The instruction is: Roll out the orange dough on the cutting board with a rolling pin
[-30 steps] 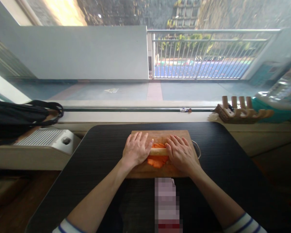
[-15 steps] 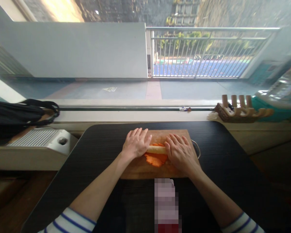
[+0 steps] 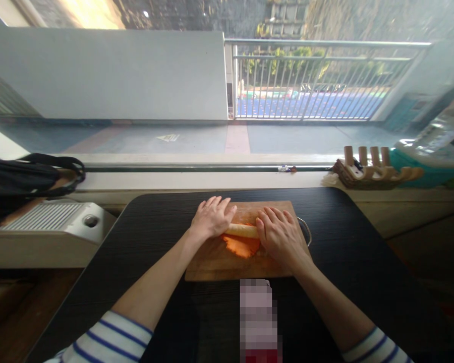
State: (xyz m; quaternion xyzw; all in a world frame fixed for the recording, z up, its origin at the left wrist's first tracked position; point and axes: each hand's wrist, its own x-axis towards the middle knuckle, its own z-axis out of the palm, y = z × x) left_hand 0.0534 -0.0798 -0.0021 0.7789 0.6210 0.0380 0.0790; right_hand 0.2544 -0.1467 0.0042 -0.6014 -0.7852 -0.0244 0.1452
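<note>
On the dark worktop (image 3: 155, 242) before the window lies a wooden board (image 3: 212, 264), and its metal handle (image 3: 307, 230) comes out at the right side. On the board there is a flat piece of orange dough (image 3: 242, 247) with a ragged edge. A pale rolling pin (image 3: 242, 231) lies across the far part of it, a little slanted. Most of the visible dough is on the near side of the pin; beyond it I see only a thin orange border, and the part underneath is hidden.

The left hand (image 3: 212, 217) rests over one end of the pin and the right hand (image 3: 282, 234) over the other, so both ends are covered and I cannot say how long it is. The fingers of both hands are extended forward, somewhat spread, with small gaps between them. The palms are turned down, out of my sight. The striped sleeves (image 3: 109, 335) are cut off by the lower edge.

Close to the near side of the board, a pinkish object (image 3: 256, 312) is blurred into squares, and I cannot recognise it. On the left, a black bag (image 3: 18, 176) is only partly in view. On the right, beside a wooden rack (image 3: 378, 174), a turquoise container (image 3: 408, 164) is hard to make out.
</note>
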